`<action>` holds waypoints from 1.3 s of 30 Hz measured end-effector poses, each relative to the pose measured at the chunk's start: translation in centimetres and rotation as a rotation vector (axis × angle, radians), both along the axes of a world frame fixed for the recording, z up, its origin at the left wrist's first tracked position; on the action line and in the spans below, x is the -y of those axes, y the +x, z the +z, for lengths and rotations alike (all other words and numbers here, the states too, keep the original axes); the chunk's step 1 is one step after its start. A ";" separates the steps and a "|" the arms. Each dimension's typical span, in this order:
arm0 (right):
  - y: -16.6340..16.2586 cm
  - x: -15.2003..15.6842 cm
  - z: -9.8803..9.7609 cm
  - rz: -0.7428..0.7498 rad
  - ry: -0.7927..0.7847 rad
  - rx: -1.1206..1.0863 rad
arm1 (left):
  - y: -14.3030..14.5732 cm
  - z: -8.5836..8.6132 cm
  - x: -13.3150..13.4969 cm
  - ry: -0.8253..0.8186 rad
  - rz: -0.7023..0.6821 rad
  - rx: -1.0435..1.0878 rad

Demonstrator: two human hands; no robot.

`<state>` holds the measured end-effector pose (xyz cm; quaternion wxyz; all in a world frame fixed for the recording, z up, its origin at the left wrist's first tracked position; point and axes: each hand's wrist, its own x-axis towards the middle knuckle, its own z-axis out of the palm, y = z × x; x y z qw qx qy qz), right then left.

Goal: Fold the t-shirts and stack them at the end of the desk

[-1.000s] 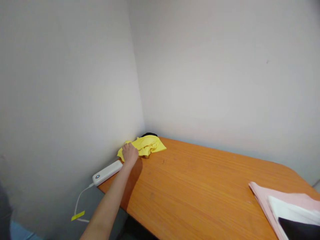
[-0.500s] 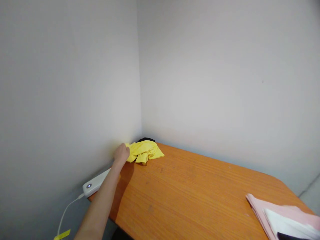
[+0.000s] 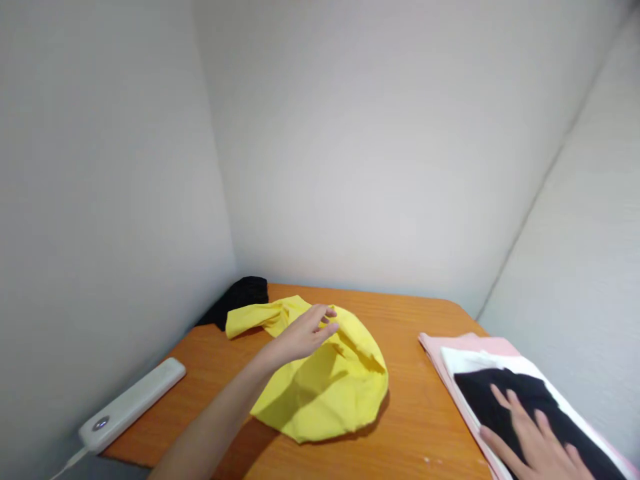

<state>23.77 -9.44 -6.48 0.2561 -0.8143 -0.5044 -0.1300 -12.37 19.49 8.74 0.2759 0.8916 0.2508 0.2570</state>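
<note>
A yellow cloth [image 3: 325,387] lies spread in loose folds across the middle of the orange wooden table [image 3: 400,320]. My left hand [image 3: 306,331] hovers over its upper part, fingers loosely stretched and apart, nothing clearly gripped. My right hand [image 3: 533,443] lies flat with fingers spread on a folded black garment [image 3: 505,390]. That garment tops a stack of a white piece [image 3: 463,359] and a pink piece [image 3: 440,343] at the table's right side.
A crumpled black cloth [image 3: 240,297] sits in the far left corner against the walls. A white power bank [image 3: 131,405] with a lit button and a cable lies along the table's left edge. Grey walls close in on three sides.
The yellow cloth has come out of the corner toward the middle and spread out. My left hand let go of its bunched edge and opened. My right hand has appeared on the stack.
</note>
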 end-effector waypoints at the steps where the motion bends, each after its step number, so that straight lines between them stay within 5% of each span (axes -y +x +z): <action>1: -0.1 -0.1 0.0 -0.022 -0.045 -0.002 | 0.1 -1.3 -0.4 -0.001 -0.001 -0.060; 4: -1.4 -0.5 1.1 -0.148 -0.124 0.031 | 0.0 -4.8 -1.8 0.057 -0.003 -0.194; 7: -4.2 -1.0 3.3 -0.198 0.009 0.156 | 0.0 -6.8 -2.5 0.136 -0.039 -0.254; 10: -8.8 -1.4 4.8 -0.117 0.104 0.121 | 1.2 -7.1 -2.2 0.203 -0.074 -0.279; 17: -20.7 -4.5 3.3 -0.020 -0.115 -0.089 | 8.9 -7.3 -0.2 0.393 -0.202 -0.317; 24: -23.4 -7.8 2.9 -0.166 -0.118 -0.117 | 13.3 -8.0 1.4 0.420 -0.142 -0.373; 28: -21.7 -8.0 2.1 -0.035 -0.012 -0.265 | 11.8 -5.5 0.7 0.427 0.005 -0.346; 32: -18.0 -7.8 2.7 0.097 0.119 -0.560 | 8.2 -1.1 -1.1 0.444 0.187 -0.292; 35: -15.0 -7.4 5.7 0.183 0.280 -0.655 | 5.0 2.6 -1.6 0.554 0.285 -0.213; 39: -12.1 -6.7 12.6 0.251 0.439 -0.513 | 1.1 7.4 -0.3 0.808 0.428 -0.160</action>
